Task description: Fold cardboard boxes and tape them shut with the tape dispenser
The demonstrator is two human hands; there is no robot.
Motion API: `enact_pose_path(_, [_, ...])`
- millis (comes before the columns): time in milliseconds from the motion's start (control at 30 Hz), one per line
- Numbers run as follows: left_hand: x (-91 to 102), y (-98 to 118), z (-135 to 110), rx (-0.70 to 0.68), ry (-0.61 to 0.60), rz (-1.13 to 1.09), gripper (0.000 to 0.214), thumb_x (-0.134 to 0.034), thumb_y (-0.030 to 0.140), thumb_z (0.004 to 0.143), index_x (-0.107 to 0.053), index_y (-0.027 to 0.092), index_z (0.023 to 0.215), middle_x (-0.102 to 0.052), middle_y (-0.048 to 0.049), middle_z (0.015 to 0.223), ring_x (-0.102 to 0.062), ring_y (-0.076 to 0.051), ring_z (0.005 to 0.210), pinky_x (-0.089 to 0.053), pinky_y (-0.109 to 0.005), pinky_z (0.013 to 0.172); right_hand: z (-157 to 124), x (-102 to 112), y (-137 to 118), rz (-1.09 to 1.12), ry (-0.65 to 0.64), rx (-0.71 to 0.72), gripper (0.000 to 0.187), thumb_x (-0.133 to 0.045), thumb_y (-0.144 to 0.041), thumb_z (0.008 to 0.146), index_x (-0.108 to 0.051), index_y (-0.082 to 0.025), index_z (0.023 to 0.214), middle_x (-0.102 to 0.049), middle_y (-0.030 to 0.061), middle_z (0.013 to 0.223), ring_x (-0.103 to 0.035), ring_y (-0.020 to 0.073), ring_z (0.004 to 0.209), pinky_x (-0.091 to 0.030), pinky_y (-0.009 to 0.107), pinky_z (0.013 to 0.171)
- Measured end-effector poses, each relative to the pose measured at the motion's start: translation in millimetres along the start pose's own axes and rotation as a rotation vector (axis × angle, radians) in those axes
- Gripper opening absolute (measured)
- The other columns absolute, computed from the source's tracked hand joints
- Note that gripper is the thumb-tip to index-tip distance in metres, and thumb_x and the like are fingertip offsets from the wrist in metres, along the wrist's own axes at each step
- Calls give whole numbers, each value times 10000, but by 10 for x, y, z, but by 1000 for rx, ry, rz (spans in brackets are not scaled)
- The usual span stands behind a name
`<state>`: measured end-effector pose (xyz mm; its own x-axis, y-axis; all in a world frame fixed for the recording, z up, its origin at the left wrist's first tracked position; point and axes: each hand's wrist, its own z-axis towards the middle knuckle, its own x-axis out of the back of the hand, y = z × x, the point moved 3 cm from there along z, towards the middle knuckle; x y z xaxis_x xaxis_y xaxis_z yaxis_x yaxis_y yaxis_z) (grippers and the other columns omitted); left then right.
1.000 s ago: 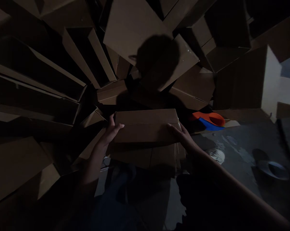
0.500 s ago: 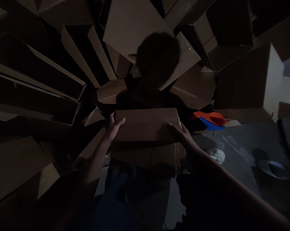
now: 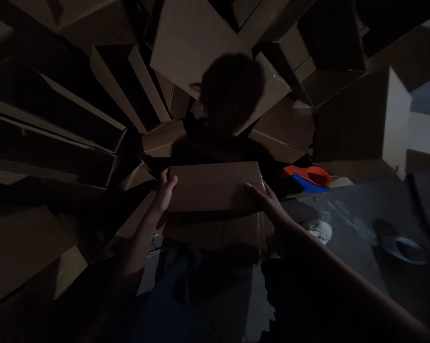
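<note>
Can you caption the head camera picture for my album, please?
Left hand and right hand hold a cardboard box before piled cardboard boxes.

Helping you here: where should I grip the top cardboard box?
Probably grip the cardboard box by its two short ends, from left and right, where the left hand and right hand rest. It lies flat on another box, covering its underside, and its long shallow shape suits an end-to-end hold.

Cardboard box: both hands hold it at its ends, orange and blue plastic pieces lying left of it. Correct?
Not quite. The head view shows the orange and blue plastic pieces lying right of the cardboard box, not left. The rest stands: the left hand and right hand hold its ends.
</note>
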<state>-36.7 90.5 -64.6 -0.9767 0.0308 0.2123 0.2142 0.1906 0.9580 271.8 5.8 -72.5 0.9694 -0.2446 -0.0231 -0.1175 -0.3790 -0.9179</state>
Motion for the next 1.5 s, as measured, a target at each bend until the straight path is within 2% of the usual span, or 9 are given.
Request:
enact_pose_path(100, [64,184,37,8,21,39,581,-641,387,804,-433,200,1314,-586,-138,1357,-530,-310,1320,-376,-492,1150,7,-11,6,23,-5,16,609,-804,-564,718,-644,-283,1234,-715,28,1236,-655,298,1202,-556,423,1029])
enact_pose_path(233, [6,518,53,-234,8,200,719,-736,398,754,-435,220,1382,-509,-140,1469,-413,-300,1436,-257,-485,1221,13,-18,-8,33,-13,12,643,-816,-547,701,-640,-287,1262,-717,40,1235,-673,304,1166,-578,422,989])
enact_pose_path(333, [-175,568,43,-224,-94,338,915,-812,490,706,-375,243,1472,-401,-167,1558,-328,-346,1483,-227,-532,1219,9,-18,-24,49,-24,23,665,-814,-532,708,-620,-290,1296,-710,35,1254,-673,289,1168,-566,411,1014])
enact_pose_path(433, [-301,513,44,-165,-122,510,1074,-867,549,623,-349,219,1504,-341,-204,1578,-236,-407,1506,-170,-572,1220,5,-18,-20,62,-39,14,675,-811,-532,718,-604,-291,1314,-701,32,1275,-669,275,1179,-554,403,1032])
enact_pose_path(633, [-302,432,140,-153,-117,498,1004,-866,495,598,-395,246,1449,-454,-158,1461,-298,-395,1448,-189,-555,1205,17,-16,-18,45,-25,48,663,-811,-532,715,-619,-304,1309,-696,32,1286,-662,287,1191,-543,442,1055])
enact_pose_path(867, [-297,456,181,-124,-133,525,935,-827,380,598,-406,241,1421,-517,-122,1367,-326,-368,1418,-209,-539,1200,6,-14,-33,51,-34,4,652,-814,-532,722,-616,-311,1303,-697,33,1285,-653,290,1212,-538,444,1066])
enact_pose_path(1067, [-270,485,186,-72,-166,488,922,-798,321,580,-406,223,1409,-513,-119,1371,-318,-357,1414,-208,-520,1208,14,-4,-24,50,-45,13,674,-808,-545,727,-601,-298,1319,-691,33,1297,-643,282,1230,-530,448,1069])
enact_pose_path(1300, [-179,430,231,-89,-223,390,717,-750,256,592,-487,246,1260,-527,-93,1344,-350,-335,1399,-230,-525,1206,32,-1,-9,36,-38,20,602,-797,-564,734,-630,-309,1253,-681,33,1317,-641,288,1234,-547,442,1054])
enact_pose_path(1500, [-134,484,206,-60,-307,320,722,-727,225,611,-476,231,1287,-506,-108,1402,-378,-308,1407,-238,-488,1211,1,8,-32,29,-51,7,599,-782,-571,758,-622,-301,1269,-677,31,1324,-632,286,1250,-524,449,1084])
